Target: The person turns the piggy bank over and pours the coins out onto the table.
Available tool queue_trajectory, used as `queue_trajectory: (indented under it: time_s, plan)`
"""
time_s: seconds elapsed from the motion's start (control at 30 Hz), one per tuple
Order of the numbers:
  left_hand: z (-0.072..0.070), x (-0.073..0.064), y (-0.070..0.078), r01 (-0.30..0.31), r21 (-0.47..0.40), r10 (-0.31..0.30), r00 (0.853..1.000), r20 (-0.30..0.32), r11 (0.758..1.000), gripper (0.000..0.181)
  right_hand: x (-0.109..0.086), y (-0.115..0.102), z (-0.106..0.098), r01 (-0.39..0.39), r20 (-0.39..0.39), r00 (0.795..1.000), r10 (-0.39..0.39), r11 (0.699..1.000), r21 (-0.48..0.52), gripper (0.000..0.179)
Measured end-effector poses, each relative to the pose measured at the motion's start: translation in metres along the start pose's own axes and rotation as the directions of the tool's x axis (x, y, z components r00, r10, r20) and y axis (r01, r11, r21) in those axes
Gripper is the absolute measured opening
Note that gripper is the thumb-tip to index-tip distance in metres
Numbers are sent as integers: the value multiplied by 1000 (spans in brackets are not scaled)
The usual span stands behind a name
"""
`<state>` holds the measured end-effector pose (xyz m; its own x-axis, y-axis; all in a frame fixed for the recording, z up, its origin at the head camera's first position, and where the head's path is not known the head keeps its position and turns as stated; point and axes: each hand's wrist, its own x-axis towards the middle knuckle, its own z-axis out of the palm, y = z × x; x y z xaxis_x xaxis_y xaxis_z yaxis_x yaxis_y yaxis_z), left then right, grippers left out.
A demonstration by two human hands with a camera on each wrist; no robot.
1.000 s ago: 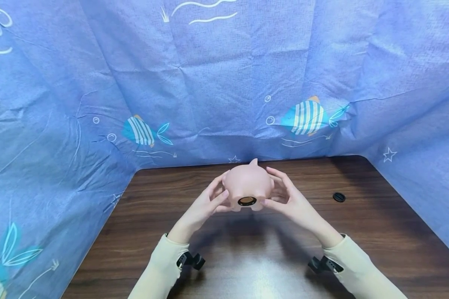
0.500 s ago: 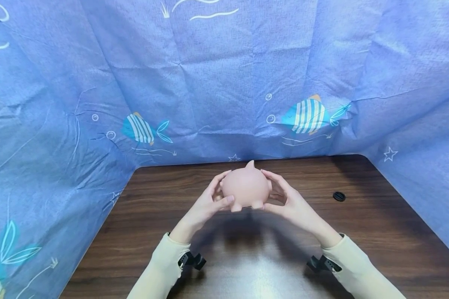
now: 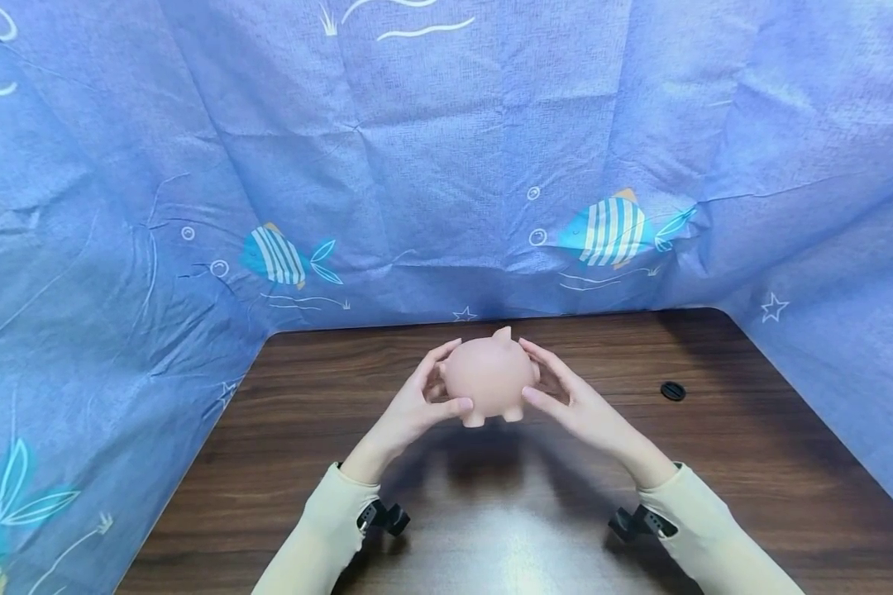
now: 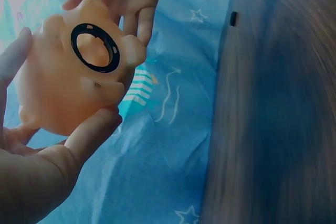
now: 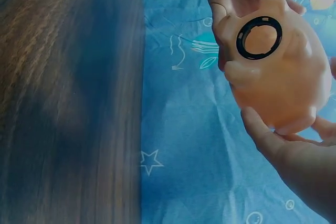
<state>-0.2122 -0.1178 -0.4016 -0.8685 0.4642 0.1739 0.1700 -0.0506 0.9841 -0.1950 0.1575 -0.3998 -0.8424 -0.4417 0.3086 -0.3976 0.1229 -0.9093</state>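
Note:
A pink piggy bank (image 3: 489, 373) is held above the table between both hands. My left hand (image 3: 415, 405) grips its left side, thumb across the lower front near one foot. On the other side my right hand (image 3: 584, 405) grips it, with the thumb at the lower right. In the left wrist view the underside of the piggy bank (image 4: 58, 93) shows a round hole edged by a black ring (image 4: 95, 48); the same black ring (image 5: 259, 38) appears in the right wrist view. The hole looks uncovered.
A small round black cap (image 3: 673, 391) lies on the dark wooden table (image 3: 283, 463), right of the hands. Behind and at both sides hangs a blue cloth (image 3: 432, 165) with fish and stars on it.
The piggy bank has tilted, so the hole in its underside no longer faces the head camera. Both thumbs have shifted a little on it. The black cap stays where it was.

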Motion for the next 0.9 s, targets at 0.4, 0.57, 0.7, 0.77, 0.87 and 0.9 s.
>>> queue_trajectory:
  time_s: [0.4, 0.57, 0.7, 0.77, 0.87, 0.9]
  plan:
    - [-6, 13, -23, -48, -10, 49, 996, 79, 999, 88, 13, 27, 0, -5, -10, 1000, 7, 990, 140, 77]
    - [-9, 18, -32, -68, -16, 69, 989, 129, 998, 91, 19, 34, -3, -36, -27, 999, 40, 993, 114, 71]
    - [-10, 24, -39, -91, 10, 89, 990, 111, 996, 93, 21, 38, -4, -6, -35, 999, 12, 988, 153, 79]
    - [-9, 27, -40, -94, 36, 90, 992, 87, 995, 93, 22, 38, -4, 29, -50, 998, -22, 990, 136, 82]
    - [-5, 29, -41, -104, 69, 100, 993, 56, 992, 93, 21, 37, -5, 80, -75, 994, -75, 994, 70, 86]
    - [-4, 30, -40, -115, 72, 111, 992, 52, 991, 94, 21, 36, -6, 95, -79, 993, -91, 995, 41, 87]
